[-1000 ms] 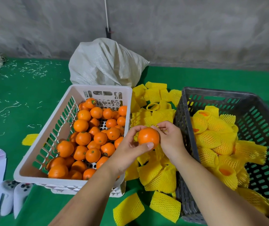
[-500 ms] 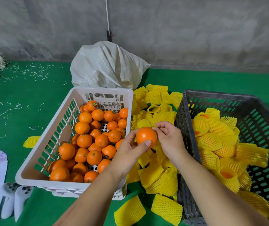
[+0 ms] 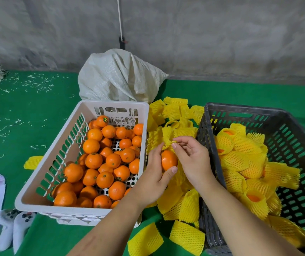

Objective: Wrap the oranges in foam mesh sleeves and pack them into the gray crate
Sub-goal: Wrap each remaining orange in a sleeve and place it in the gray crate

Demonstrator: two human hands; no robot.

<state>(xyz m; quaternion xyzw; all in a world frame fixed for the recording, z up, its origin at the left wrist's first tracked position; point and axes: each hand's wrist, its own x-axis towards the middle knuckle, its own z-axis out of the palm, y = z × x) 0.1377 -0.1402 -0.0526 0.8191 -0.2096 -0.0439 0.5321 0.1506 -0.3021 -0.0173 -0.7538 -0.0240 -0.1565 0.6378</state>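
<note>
A single head-worn view looks forward and steeply down from close above the gray crate (image 3: 258,115), which sits at lower right; the wall rises beyond it at the top.

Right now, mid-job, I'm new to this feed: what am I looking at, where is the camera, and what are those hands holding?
There is no machine here: a person works bare-handed, and the single camera sits on their head, looking forward and down. The left hand grips a bare orange. The right hand pinches a yellow foam mesh sleeve just above it. On the green surface, the white basket at left holds unwrapped oranges, and the gray crate at right holds wrapped ones. Loose sleeves lie piled between them. Behind stands a white sack; a white game controller lies at the bottom left.
</note>
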